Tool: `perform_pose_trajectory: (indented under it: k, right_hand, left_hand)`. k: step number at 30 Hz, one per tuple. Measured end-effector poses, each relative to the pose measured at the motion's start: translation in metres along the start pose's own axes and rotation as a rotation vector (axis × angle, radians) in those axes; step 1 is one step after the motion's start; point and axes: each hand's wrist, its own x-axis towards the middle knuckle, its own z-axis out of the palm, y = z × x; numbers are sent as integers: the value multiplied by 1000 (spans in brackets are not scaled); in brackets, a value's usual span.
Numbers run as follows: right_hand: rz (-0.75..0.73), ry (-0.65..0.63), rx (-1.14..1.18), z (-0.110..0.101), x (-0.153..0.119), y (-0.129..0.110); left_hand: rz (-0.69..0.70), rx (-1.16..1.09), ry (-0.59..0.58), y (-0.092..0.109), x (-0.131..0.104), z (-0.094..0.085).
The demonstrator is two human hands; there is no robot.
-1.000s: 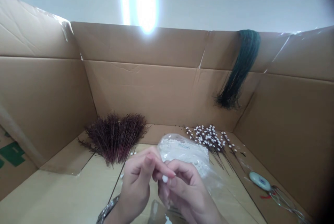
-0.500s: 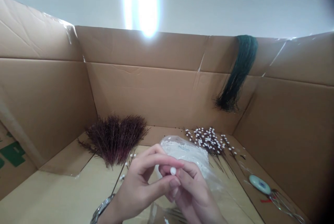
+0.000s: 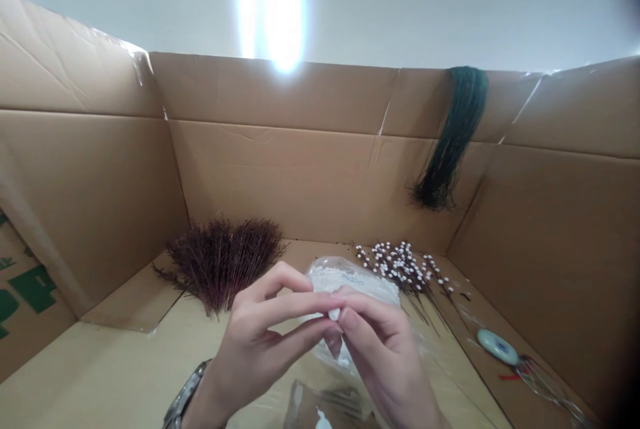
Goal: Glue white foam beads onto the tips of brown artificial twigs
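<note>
A small white ball (image 3: 334, 313) is pinched where the fingertips of both hands meet, in front of the plastic bag. My left hand (image 3: 265, 335) has its thumb and index finger closed on the ball from the left, its other fingers bent above. From the right, my right hand (image 3: 380, 349) presses thumb and index finger against the same ball. Behind them lies a clear plastic bag (image 3: 360, 282) full of small white balls. Below the hands, a brown piece (image 3: 303, 409) carries a white blob (image 3: 323, 419), partly cut off by the frame edge.
Dark brown twigs (image 3: 225, 262) lie bundled at the back left. Twigs tipped with white balls (image 3: 400, 262) rest at the back right. Green strands (image 3: 457, 129) hang over the cardboard wall (image 3: 280, 169). A pale green oval object (image 3: 497, 347) and scissors-like loops (image 3: 543, 382) lie at right.
The twig with white balls that showed behind my left hand is out of sight. My fingertips have drawn closer around the white ball, and my right hand has turned and shifted right.
</note>
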Motion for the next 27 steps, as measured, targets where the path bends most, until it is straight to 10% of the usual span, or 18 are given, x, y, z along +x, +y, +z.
perform_pose_trajectory:
  k: [12,27]
  right_hand:
    - [208,3,325,-2,8,-2]
    - [67,12,-195,-8,7,-21]
  left_hand:
    - [191,68,-141,-2,3,-11]
    - [199,84,-128,-11,10,-10]
